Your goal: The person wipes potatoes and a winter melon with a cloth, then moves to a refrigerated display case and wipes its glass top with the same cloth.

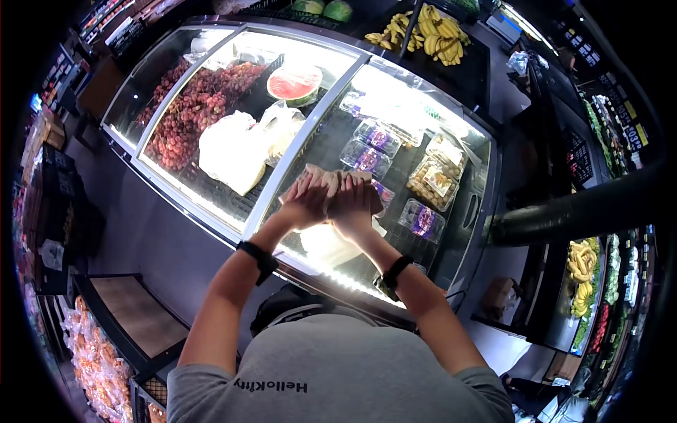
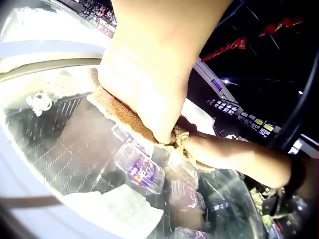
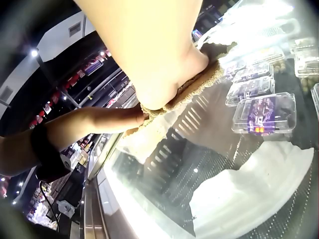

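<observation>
A brown cloth [image 1: 327, 180] lies on the sliding glass top of a lit display case [image 1: 310, 141]. My left hand [image 1: 303, 203] presses flat on the cloth's left part, fingers extended away from me. Close beside it, my right hand [image 1: 352, 206] presses on the right part, its fingers also straight. In the left wrist view the cloth [image 2: 124, 115] has a fuzzy edge against the glass, and in the right wrist view the cloth [image 3: 197, 89] bunches a little under the palm. Below the glass lie clear plastic boxes with purple labels [image 1: 365, 161] and a white sheet [image 3: 249, 191].
Left in the case are red grapes [image 1: 190, 113], a cut watermelon [image 1: 295, 83] and white bags [image 1: 233, 148]. Bananas [image 1: 441, 35] stand beyond the far edge. A dark post [image 1: 571, 215] juts in at right. Bagged goods [image 1: 95, 359] sit low at left.
</observation>
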